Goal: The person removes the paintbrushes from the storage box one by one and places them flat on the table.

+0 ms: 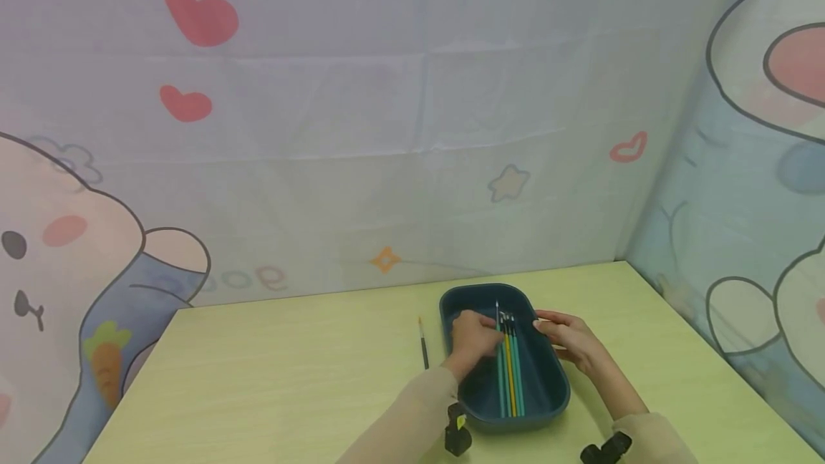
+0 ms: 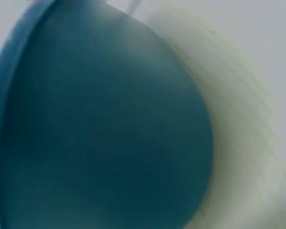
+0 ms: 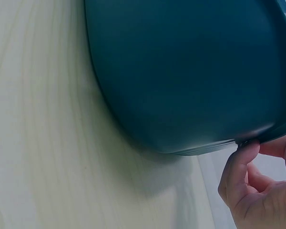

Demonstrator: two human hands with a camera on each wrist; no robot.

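at lower right, the right hand (image 1: 572, 340) pinches the tray (image 1: 543, 382) by its rim; the left hand (image 1: 474, 336) touches paintbrushes (image 1: 510, 374), its fingers' grip unclear.

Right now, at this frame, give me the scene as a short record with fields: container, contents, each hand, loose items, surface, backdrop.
Container: dark blue tray, rounded corners
Contents: brushes with green and yellow handles, side by side lengthwise, bristle ends away from the person
Left hand: over the tray, fingers at the brushes; whether it pinches one is unclear
Right hand: grips the tray's right edge
Loose item: dark-handled brush, left of the tray
Surface: pale yellow table
Backdrop: printed cloth
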